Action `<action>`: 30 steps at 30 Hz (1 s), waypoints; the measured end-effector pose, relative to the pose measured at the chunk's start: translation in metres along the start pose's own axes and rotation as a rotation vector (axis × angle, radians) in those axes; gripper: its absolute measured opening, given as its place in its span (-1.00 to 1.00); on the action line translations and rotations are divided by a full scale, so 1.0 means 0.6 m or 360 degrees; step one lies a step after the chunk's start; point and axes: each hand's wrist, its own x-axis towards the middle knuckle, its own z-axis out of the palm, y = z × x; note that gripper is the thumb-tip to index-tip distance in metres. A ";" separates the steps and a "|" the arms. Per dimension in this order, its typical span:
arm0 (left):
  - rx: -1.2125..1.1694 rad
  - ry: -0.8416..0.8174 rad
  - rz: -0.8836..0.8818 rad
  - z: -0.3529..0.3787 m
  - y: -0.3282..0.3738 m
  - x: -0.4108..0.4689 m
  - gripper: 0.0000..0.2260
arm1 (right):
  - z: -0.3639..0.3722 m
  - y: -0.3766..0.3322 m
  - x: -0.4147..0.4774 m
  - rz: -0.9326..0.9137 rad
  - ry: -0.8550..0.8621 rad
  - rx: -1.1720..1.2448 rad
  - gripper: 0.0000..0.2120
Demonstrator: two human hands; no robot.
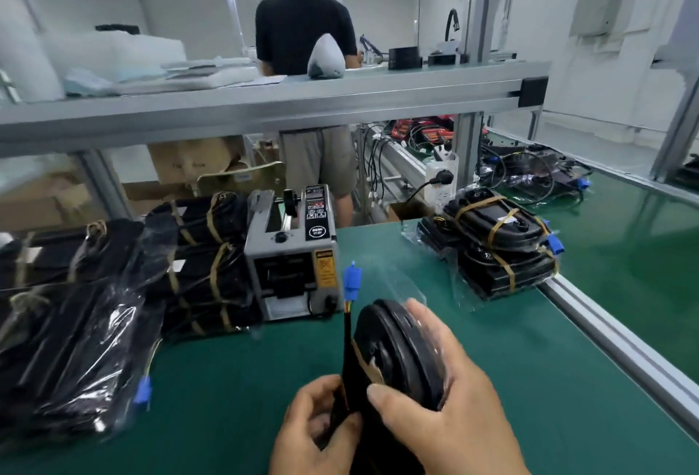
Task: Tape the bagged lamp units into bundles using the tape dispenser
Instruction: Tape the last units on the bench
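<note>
Plainly we are partway through. Near the middle of the bench (227, 380) we hold one bagged lamp unit (397, 349) on edge, just on the near side of the tape dispenser (291, 259). Our left hand (317, 425) curls round its lower left edge, fingers pinching bag and black cable. Our right hand (450, 402) wraps the right side, thumb pressed on the front just below a brown tape strip (363, 365) already stuck to the face. We judge this strip is being smoothed down and that more bands are needed to match the finished bundles. The unit's blue connector (352, 279) stands above it on the cable.

Of finished work, the right stack (499, 247) holds two taped bundles as far as we can count, each crossed by brown bands. The left stack (204, 259), touching the dispenser's left side, shows at least two banded bundles, and more lie behind it that we cannot count. The near-left heap (68, 353) of bagged units lies under loose plastic. We cannot tell whether it is taped, and we guess it is waiting its turn.

We count one dispenser, one unit in hand and four blue connectors in view. Another person (302, 20) stands far off, back turned.
</note>
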 end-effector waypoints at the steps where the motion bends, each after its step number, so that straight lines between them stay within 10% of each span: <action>1: -0.0012 -0.0020 -0.0012 -0.012 -0.004 -0.008 -0.61 | 0.004 -0.005 -0.010 -0.0032 -0.0056 -0.0028 -0.21; 13: -0.0139 0.0071 -0.0001 -0.074 0.066 0.107 -0.89 | 0.033 -0.002 -0.004 -0.0012 0.0074 -0.0149 -0.22; 22: -0.0626 0.0187 -0.0739 -0.044 0.110 0.262 -0.74 | 0.035 0.003 0.008 -0.0009 0.0088 -0.0122 -0.26; 30: -0.0880 0.0325 -0.0784 -0.010 0.113 0.282 -0.89 | 0.022 0.005 0.011 -0.0021 0.0082 -0.0036 -0.32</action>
